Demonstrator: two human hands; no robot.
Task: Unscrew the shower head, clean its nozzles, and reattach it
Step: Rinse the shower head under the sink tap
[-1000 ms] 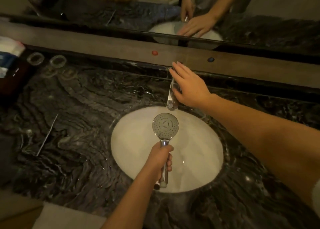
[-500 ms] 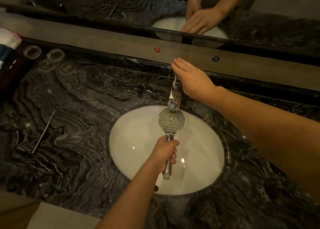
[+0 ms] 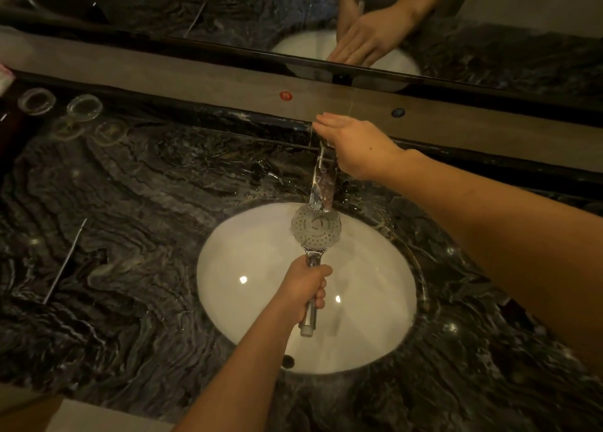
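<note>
A chrome shower head (image 3: 316,231) with a round nozzle face turned up is held over the white oval sink (image 3: 248,301). My left hand (image 3: 301,289) is shut on its handle, whose threaded end pokes out below the fist. The nozzle face sits right under the tip of the chrome faucet spout (image 3: 323,183). My right hand (image 3: 354,147) rests on top of the faucet near the wall ledge, fingers extended and together. Whether water is running cannot be told.
Dark veined marble counter (image 3: 130,235) surrounds the sink. A thin metal rod (image 3: 65,262) lies at the left. Several clear glass coasters (image 3: 85,106) sit at the back left. A ledge with a red dot (image 3: 286,96) and a blue dot (image 3: 398,112) runs under the mirror.
My left hand has moved the shower head up and away from me until its face sits under the faucet spout. My right hand stays on the faucet.
</note>
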